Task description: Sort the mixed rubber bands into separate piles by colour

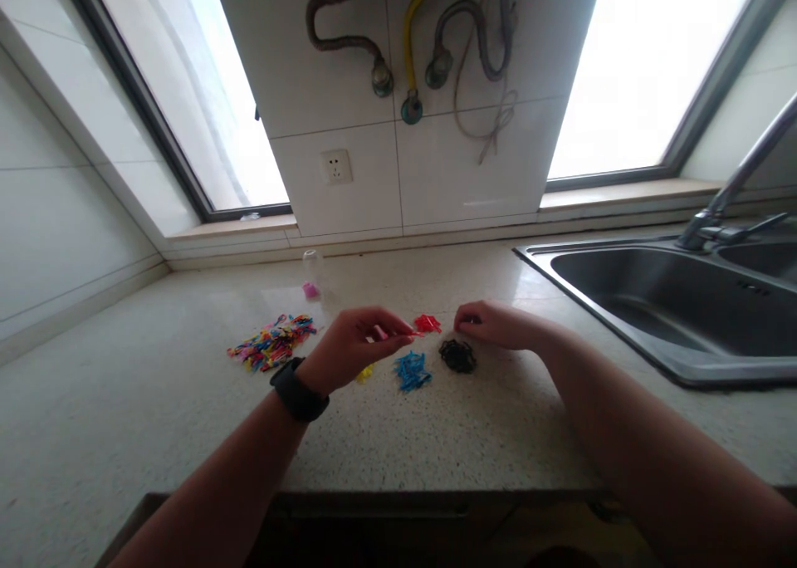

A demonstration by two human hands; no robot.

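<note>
Red strip — slender, long axis pointing right, roughly along the front edge of the table, pinched by left hand; right hand — curled, grip indiscernible.

A pale, speckled, stone-like bench carries a multicoloured heap of small strips; behind it stands a clear cylindrical container, pink at its base. Farther right lie a partly hidden yellow pile, a blue pile, a tangled black pile and a red pile.
</note>
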